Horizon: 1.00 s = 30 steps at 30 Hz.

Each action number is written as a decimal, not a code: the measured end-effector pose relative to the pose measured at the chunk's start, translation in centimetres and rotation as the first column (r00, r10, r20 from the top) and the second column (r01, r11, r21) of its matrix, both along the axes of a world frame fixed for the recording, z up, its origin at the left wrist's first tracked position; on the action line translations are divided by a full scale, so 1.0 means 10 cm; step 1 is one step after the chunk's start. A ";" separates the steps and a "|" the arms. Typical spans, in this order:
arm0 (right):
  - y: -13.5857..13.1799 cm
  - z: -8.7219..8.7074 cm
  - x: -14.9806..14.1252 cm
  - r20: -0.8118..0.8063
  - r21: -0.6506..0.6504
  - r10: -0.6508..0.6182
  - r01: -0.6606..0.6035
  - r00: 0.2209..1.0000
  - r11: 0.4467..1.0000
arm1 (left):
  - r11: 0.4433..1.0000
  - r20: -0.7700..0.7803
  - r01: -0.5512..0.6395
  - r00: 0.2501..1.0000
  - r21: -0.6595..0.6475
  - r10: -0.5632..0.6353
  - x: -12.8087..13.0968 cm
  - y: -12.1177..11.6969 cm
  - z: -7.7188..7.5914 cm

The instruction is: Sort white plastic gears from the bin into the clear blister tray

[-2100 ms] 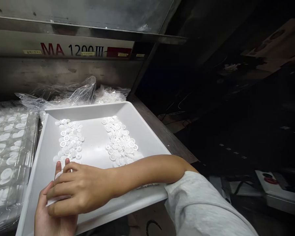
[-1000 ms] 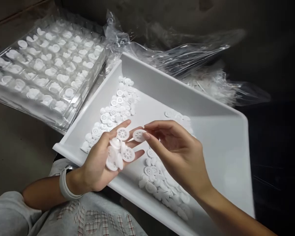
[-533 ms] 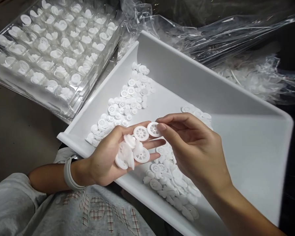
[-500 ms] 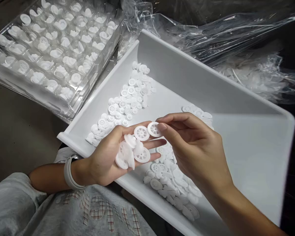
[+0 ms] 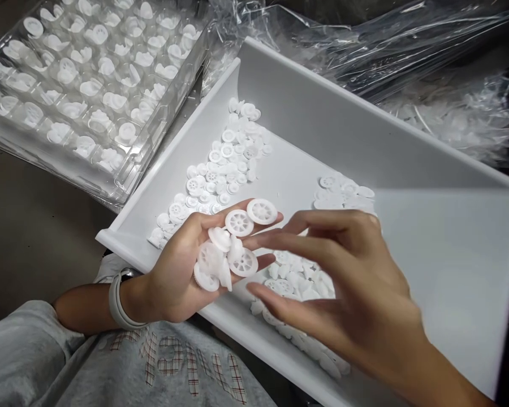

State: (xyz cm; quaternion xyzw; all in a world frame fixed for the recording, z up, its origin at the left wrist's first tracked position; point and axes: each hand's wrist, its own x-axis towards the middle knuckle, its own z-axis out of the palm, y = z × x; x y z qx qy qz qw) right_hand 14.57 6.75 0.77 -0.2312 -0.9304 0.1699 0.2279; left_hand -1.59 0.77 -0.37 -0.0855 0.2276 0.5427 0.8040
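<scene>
My left hand (image 5: 169, 285) lies palm up over the tray's near left side, cradling several small white plastic wheels (image 5: 238, 223). Two spoked ones sit side by side on its outstretched fingers, and others are bunched in the palm, some tilted. Just to the right, my right hand (image 5: 360, 294) is open, thumb well apart from the fingers, with nothing in its grip. Its fingertips reach close to the pieces on the left hand; whether they touch I cannot tell. Beneath it, a pile of white pieces (image 5: 309, 280) is partly hidden.
A white scoop-shaped tray (image 5: 314, 85) holds more small white wheels (image 5: 227, 150) along its left side and another cluster (image 5: 343, 192) farther back. A clear compartment tray (image 5: 139, 164) filled with white parts stands at upper left. Crumpled clear plastic bags (image 5: 356, 51) lie behind.
My right hand has released the spoked wheel at the left fingertips and opened, thumb moving down and away. That wheel now rests on the left fingers. The view has shifted slightly.
</scene>
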 end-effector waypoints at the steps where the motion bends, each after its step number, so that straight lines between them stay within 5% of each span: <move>1: -0.03 0.01 -0.02 0.027 0.055 0.007 -0.009 1.000 0.998 | 1.000 0.008 -0.004 1.000 0.018 0.004 0.00 0.00 0.00; 15: -0.09 0.00 -0.08 0.066 0.015 -0.036 0.035 0.997 0.999 | 0.999 0.012 -0.010 1.000 -0.043 0.010 -0.02 0.02 0.04; 21: -0.09 0.03 -0.01 0.041 -0.127 -0.052 0.057 0.998 0.990 | 0.999 0.004 -0.009 1.000 -0.045 0.009 -0.05 0.00 0.03; 30: 0.00 0.04 0.02 0.026 -0.042 -0.218 0.219 0.976 0.975 | 0.999 0.032 -0.032 0.999 -0.025 0.033 -0.04 -0.03 -0.01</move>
